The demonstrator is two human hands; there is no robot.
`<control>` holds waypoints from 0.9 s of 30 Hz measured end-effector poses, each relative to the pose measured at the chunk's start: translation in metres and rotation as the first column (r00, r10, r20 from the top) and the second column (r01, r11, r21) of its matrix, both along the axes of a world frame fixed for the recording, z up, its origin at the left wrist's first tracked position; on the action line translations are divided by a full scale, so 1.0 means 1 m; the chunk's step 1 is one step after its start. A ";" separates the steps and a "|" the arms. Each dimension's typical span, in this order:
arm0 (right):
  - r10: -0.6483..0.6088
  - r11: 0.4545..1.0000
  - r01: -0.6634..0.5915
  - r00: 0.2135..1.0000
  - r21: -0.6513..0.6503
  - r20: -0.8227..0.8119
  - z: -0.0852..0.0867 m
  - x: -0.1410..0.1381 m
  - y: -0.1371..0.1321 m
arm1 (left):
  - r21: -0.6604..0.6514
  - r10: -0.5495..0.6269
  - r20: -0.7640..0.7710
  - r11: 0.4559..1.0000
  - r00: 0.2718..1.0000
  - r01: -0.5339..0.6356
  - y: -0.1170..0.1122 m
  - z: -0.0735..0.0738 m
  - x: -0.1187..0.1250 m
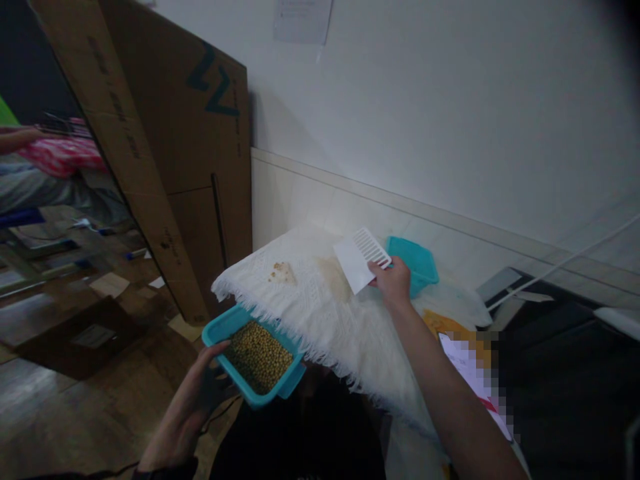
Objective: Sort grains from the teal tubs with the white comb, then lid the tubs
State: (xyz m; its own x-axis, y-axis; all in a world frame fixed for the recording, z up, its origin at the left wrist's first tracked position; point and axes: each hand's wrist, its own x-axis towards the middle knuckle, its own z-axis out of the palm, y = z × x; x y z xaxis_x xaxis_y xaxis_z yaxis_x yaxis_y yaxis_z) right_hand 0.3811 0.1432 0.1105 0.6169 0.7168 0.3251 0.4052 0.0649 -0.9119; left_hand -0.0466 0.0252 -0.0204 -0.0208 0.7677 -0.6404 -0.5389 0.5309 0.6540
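My left hand (205, 377) is closed on the left side of a turquoise plastic tub (287, 387), its thumb over the rim. Inside the tub lie many round yellow beans (263, 357), which look like soybeans. The tub hangs at the near edge of a white fringed cloth (300, 300). My right hand (395, 283) grips a flat white plastic scoop with slots at one end (357, 263), held above the cloth. Under it spreads a patch of fine beige grains (333, 279). Farther left sits a small heap of brownish bits (283, 272).
A second turquoise tub (423, 263) stands behind my right hand by the wall. A tall cardboard box (195, 153) rises on the left. Papers (473, 373) and a dark object lie at right. Another person's arm (20, 138) shows at far left.
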 end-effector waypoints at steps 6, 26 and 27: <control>0.101 0.995 -0.101 0.994 0.007 -0.037 -0.014 -0.022 -0.004 | 0.017 -0.013 -0.019 1.000 1.000 0.013 -0.001 0.005 0.004; 0.440 0.897 -0.414 0.800 -0.155 0.407 0.005 -0.125 0.052 | 0.004 0.084 -0.020 0.996 0.996 -0.084 -0.008 0.021 0.006; 0.459 0.887 -0.431 0.783 -0.165 0.421 0.004 -0.130 0.057 | 0.007 0.091 -0.007 0.996 0.996 -0.091 -0.008 0.021 0.006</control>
State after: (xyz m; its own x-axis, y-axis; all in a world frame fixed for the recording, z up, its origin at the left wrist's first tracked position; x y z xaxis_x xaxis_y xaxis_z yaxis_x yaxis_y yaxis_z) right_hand 0.2507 0.2002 0.1141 0.0276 0.9016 0.4317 0.6984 0.2916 -0.6536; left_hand -0.0411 0.0177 0.0005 -0.0951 0.7666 -0.6351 -0.5799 0.4759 0.6613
